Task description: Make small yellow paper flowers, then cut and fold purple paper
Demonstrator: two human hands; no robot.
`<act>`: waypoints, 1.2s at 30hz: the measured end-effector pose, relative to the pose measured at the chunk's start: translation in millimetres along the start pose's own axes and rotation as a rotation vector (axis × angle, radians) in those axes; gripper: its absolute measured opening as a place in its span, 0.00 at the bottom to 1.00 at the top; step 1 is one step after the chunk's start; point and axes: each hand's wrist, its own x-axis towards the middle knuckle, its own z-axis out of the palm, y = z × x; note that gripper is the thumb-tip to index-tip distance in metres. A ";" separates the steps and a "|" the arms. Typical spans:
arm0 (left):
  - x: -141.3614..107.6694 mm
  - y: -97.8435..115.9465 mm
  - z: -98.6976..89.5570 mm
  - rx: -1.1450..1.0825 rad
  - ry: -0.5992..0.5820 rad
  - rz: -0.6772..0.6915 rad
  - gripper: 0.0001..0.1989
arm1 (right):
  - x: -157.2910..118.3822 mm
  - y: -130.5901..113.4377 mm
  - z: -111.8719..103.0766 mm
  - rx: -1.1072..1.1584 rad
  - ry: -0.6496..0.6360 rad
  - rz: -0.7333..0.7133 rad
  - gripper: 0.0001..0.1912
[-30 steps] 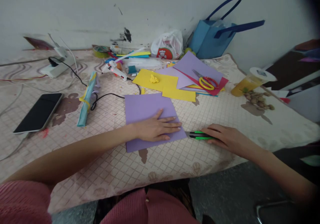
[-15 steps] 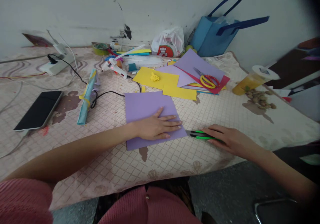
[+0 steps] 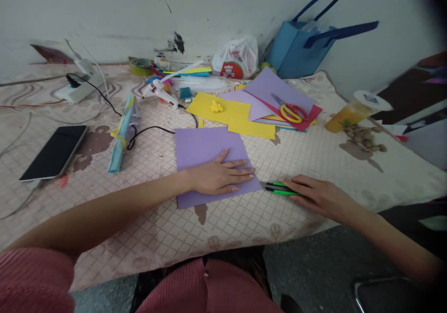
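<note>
A purple sheet of paper (image 3: 209, 147) lies flat on the patterned tablecloth (image 3: 153, 238). My left hand (image 3: 218, 177) rests on the sheet with its fingers spread, pressing near the right edge. To the right, my right hand (image 3: 316, 193) is wrapped round a green and black utility knife (image 3: 279, 188). The knife's blade points left and its tip is at the sheet's lower right corner. Whether the tip is on or under the paper, I cannot tell.
Behind the sheet lie yellow paper (image 3: 251, 124), scissors (image 3: 291, 112) on coloured sheets and a glue gun (image 3: 162, 93). A phone (image 3: 54, 152) and a blue roll (image 3: 121, 136) are left; a cup (image 3: 349, 112) and peanuts (image 3: 365, 137) are right.
</note>
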 end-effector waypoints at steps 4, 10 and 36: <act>0.7 0.2 -0.5 0.003 -0.024 -0.022 0.26 | -1.7 -2.7 -1.4 0.007 0.000 0.008 0.20; 1.2 0.9 -0.6 0.004 -0.050 -0.039 0.26 | -3.5 -11.3 -2.8 -0.023 0.010 0.048 0.20; 0.5 -1.3 3.1 -0.008 0.013 -0.009 0.26 | -13.3 -43.6 4.6 -0.089 0.057 0.189 0.22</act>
